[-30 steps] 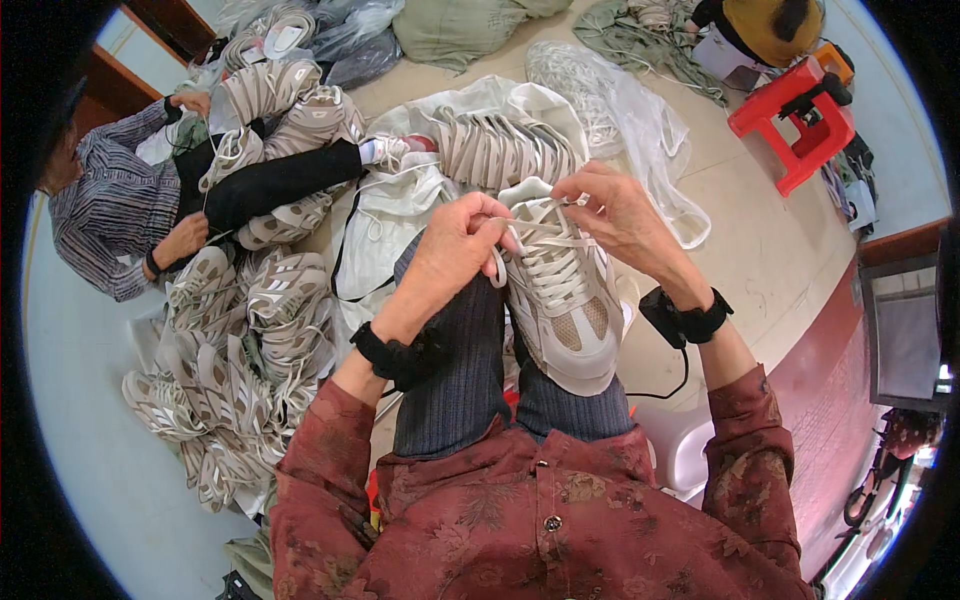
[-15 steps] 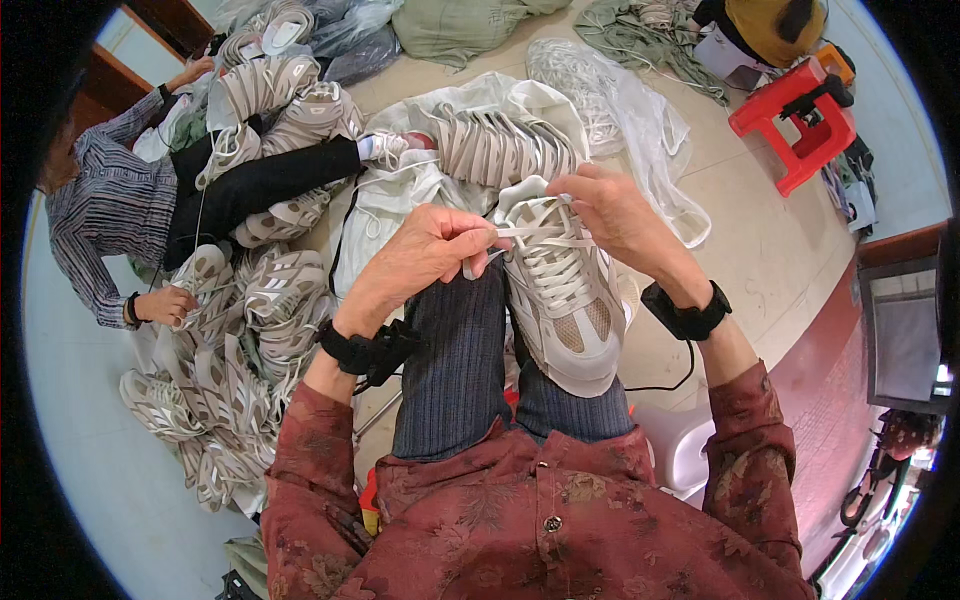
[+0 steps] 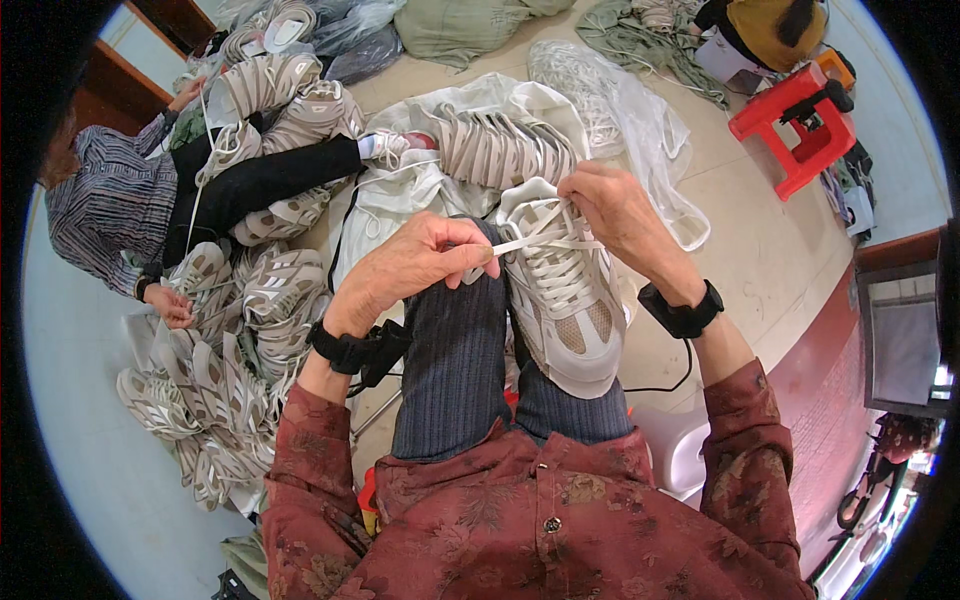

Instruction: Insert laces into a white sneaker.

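Observation:
A beige and white sneaker (image 3: 583, 352) rests on my thighs with its toe toward me. White laces criss-cross its tongue. My left hand (image 3: 425, 258), left of the shoe, pinches a flat white shoelace (image 3: 522, 242) that stretches taut from the upper eyelets. At the right side of the shoe's collar, my right hand (image 3: 612, 208) has its fingertips pressed together by the top eyelets. Whatever those fingers grip is hidden behind them. Both wrists wear black straps.
Beyond my knees, a row of similar sneakers (image 3: 505, 148) lies on a white sack (image 3: 400, 215). More sneakers (image 3: 225, 385) are piled at the left, beside a co-worker (image 3: 120, 195) pulling a lace. A red stool (image 3: 795, 125) stands at far right, near clear plastic bags (image 3: 640, 130).
My left hand has drawn slightly left and down, tightening the lace. My right fingers have closed in at the collar. The co-worker's near hand has moved a little, a lace now stretched upward.

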`<state>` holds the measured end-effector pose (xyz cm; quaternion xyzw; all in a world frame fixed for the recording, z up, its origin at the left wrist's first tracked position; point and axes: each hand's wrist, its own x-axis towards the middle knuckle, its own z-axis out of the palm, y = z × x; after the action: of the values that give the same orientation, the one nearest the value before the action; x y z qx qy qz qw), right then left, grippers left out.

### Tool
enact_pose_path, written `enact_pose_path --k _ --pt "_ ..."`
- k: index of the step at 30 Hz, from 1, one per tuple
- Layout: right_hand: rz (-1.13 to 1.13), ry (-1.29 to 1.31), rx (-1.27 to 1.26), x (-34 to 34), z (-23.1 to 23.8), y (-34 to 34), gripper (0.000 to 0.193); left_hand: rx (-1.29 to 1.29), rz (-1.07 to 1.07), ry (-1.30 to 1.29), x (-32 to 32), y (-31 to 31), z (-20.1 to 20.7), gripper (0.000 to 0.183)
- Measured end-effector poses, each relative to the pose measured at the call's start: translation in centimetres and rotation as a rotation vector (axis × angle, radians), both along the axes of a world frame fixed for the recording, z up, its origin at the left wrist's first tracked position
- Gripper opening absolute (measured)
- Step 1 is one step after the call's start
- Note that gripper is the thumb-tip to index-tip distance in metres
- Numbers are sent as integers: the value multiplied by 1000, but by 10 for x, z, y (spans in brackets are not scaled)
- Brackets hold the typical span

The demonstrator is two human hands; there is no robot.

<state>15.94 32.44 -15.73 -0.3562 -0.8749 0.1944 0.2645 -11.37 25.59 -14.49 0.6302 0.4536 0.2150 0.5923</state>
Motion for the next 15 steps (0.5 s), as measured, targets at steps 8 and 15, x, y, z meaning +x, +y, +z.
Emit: enact_pose_path --k 8,15 --pt "-35 38 -40 -5 7 -5 8 3 20 -84 -2 -1 1 23" --pt "94 -45 19 -12 9 -11 10 12 67 -91 -1 -3 1 25"
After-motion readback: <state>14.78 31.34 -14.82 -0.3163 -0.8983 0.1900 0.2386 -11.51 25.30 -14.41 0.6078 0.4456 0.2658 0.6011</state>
